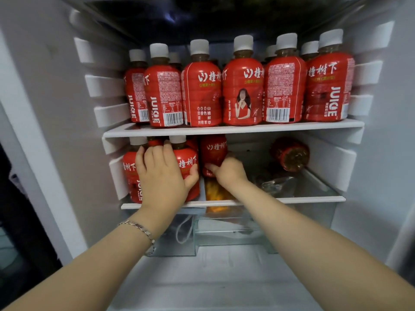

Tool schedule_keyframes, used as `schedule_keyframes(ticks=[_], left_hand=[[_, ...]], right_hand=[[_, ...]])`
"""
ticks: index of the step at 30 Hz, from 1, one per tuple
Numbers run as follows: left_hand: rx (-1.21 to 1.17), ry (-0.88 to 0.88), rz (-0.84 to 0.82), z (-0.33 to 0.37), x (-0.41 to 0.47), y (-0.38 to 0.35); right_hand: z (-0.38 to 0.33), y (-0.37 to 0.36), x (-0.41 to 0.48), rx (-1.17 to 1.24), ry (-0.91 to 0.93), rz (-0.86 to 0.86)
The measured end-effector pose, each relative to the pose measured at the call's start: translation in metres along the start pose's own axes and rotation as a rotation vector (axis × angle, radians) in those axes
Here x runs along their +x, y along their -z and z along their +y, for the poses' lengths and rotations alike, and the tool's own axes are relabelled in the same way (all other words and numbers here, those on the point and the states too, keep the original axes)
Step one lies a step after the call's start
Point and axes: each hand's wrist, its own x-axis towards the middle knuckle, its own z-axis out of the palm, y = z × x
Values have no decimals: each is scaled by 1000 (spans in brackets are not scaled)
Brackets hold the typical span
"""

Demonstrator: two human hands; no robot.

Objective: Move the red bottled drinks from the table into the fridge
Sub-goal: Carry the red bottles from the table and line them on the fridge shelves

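Open fridge (56, 108), white interior | upper shelf (233, 129) packed with upright red bottles (203, 90) | lower shelf (314, 199), left end: left hand (164, 176) curled over front-left bottle (187, 162), thumb hooked round it | right hand (229, 171) clamped on middle bottle (213, 151) | lying bottle (290, 153) at right, base outward.
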Motion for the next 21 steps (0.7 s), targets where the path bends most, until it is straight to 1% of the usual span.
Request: schedule_keyframes(ticks=[5, 10, 14, 17, 19, 20, 21], left_hand=[[36, -10, 19, -1, 0, -1], [57, 3, 10, 2, -1, 0], [61, 6, -4, 4, 0, 1], [69, 1, -7, 3, 0, 0], [73, 1, -6, 2, -1, -1], [73, 1, -3, 1, -1, -2], [68, 2, 2, 1, -1, -3]], right_hand=[[-2, -11, 9, -117, -23, 76], [-3, -11, 7, -232, 57, 92], [-9, -9, 17, -339, -1, 27], [-11, -7, 20, -419, -24, -85], [-10, 2, 8, -524, 36, -149], [-6, 10, 1, -592, 94, -130], [0, 20, -5, -662, 161, -55]])
